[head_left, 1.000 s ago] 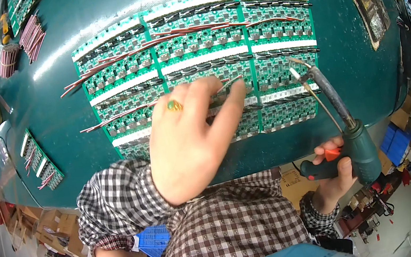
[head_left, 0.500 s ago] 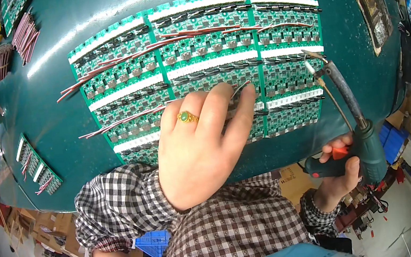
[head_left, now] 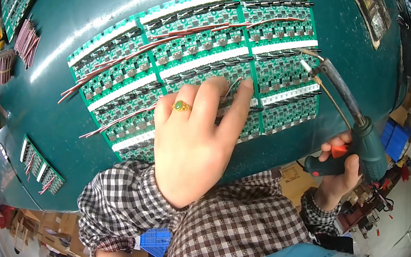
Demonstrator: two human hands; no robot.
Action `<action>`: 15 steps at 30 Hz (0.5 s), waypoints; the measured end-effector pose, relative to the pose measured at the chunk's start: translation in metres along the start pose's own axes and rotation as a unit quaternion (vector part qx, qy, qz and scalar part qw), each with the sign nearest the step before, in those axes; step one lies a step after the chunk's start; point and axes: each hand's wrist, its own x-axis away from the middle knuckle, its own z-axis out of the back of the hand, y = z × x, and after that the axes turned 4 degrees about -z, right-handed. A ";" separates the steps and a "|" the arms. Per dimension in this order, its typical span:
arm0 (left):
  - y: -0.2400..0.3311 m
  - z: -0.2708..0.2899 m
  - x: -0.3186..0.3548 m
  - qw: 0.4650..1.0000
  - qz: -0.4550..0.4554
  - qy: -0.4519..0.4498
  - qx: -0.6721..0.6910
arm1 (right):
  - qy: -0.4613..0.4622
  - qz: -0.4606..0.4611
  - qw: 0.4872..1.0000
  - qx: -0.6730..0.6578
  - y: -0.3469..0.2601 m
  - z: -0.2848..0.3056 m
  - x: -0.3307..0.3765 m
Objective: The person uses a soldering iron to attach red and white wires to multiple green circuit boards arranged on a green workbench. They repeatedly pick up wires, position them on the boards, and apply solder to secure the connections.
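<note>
A block of green circuit board panels [head_left: 198, 49] with white strips and rows of small parts lies on the bench. Over its middle rows is my left hand [head_left: 194, 141], fingers curled down and a ring on one. A thin wire [head_left: 234, 86] shows between its thumb and index finger; their contact with it is partly hidden. Red, black and white wires [head_left: 118, 122] run beneath that hand. My right hand [head_left: 335, 186] grips a dark green soldering gun [head_left: 372, 153] with a red trigger. Its tip [head_left: 309, 52] hovers over or touches the boards' right side; I cannot tell which.
More loose wires [head_left: 114, 63] lie across the upper rows. Wire bundles [head_left: 26, 44] sit at the far left, near a small board strip [head_left: 41, 164] with wires. A worn, dirty metal holder [head_left: 372, 8] stands at the right. The green bench [head_left: 63, 113] curves toward me.
The boards appear slightly further left in the picture. My left hand has shifted slightly left and up with its fingers still curled. The soldering gun keeps almost the same place.
</note>
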 end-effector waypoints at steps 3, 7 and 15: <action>-0.002 0.001 -0.001 1.000 -0.007 -0.013 0.011 | 0.000 0.005 1.000 -0.004 0.001 -0.001 0.000; -0.005 0.005 0.000 0.999 -0.017 -0.022 0.020 | -0.011 0.010 1.000 -0.004 0.002 0.000 0.001; -0.012 0.004 -0.004 0.990 0.016 0.043 0.131 | -0.020 -0.024 0.999 -0.037 0.004 0.003 0.005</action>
